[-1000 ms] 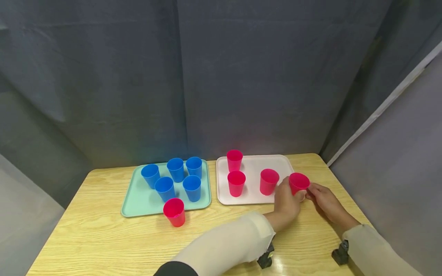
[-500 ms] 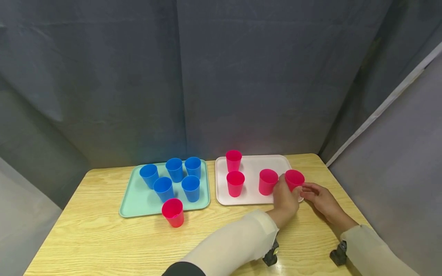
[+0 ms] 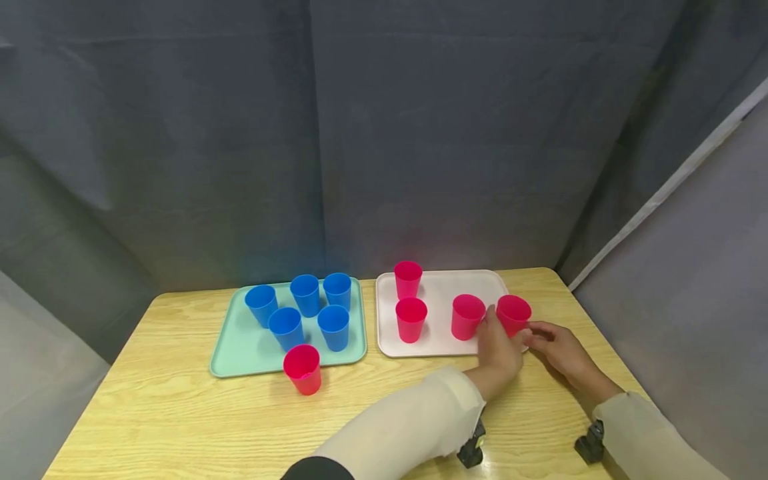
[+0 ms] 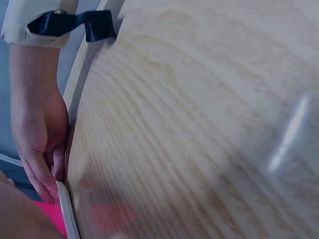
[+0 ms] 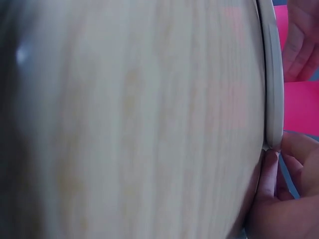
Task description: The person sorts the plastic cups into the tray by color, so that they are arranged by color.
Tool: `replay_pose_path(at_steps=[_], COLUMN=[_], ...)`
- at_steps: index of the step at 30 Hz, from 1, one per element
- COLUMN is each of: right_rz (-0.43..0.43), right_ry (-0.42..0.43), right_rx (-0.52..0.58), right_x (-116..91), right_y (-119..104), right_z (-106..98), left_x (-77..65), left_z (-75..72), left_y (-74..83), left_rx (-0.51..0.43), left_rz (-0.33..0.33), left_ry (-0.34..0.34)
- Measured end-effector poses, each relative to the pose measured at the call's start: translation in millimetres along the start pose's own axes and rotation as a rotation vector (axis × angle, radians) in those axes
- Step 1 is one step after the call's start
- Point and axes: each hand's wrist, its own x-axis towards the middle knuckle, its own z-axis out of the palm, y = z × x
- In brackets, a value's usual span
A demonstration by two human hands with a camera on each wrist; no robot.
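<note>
In the head view, a red plastic cup (image 3: 513, 315) stands upright at the right end of the white tray (image 3: 438, 347). My left hand (image 3: 499, 350) holds it, fingers on its left side and thumb in front. The left hand's fingers lie between this cup and another red cup (image 3: 468, 317). From the right, my right hand (image 3: 561, 350) reaches to the held cup with fingertips at its lower side, close to the tray's front right corner. In the right wrist view, the right hand's thumb and index finger (image 5: 294, 144) lie right at the tray's corner.
Two more red cups, one behind (image 3: 407, 279) and one in front (image 3: 411, 320), stand at the white tray's left. A green tray (image 3: 240, 357) carries several blue cups (image 3: 286, 329). One red cup (image 3: 303, 370) stands before it on the wooden table (image 3: 180, 427). Grey curtains (image 3: 384, 133) enclose the table.
The held red cup has moved slightly left and come down onto the white tray's right end. Both hands moved with it, and little differs over the last half second.
</note>
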Motion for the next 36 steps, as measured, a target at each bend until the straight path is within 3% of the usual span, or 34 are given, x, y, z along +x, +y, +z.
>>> replay_pose_path(at_steps=[5,11,16,28,36], right_rz=[-0.005,0.011,0.041,0.053,0.057], right_ry=[-0.019,-0.021,-0.012,0.008,0.017], right_rx=[0.09,0.079,0.025,-0.125,-0.166], right_x=[0,1,2,3,4], right_y=[5,7,6,4,3], right_z=[1,1,1,0,-1], left_x=[-8.6,-22.2,-36.7,-68.6,-88.0], left_z=[-0.8,-8.7,-23.6,-87.6,-142.7], left_y=[-2.1,-1.2,-0.8,-12.5,-24.1], left_rx=[-0.008,-0.047,-0.068,-0.122,-0.306], left_rz=[0.037,0.044,0.06,-0.006,-0.012], left_ry=[0.01,-0.028,-0.089,-0.261,-0.348])
